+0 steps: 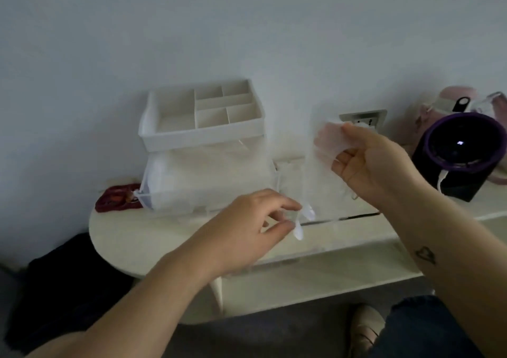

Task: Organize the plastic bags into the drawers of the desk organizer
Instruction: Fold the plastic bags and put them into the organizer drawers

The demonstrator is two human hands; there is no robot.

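We hold a clear plastic bag (318, 182) taut beside the desk organizer (203, 135), right hand (375, 162) pinching its top and left hand (247, 228) its bottom, probably ready to fold it for the open drawer (192, 193).

I am wearing dark blue jeans (422, 327) with a frayed edge and 1 beige shoe (366, 327); my right forearm (461, 237) is carrying 1 small outlined heart tattoo (425, 255).
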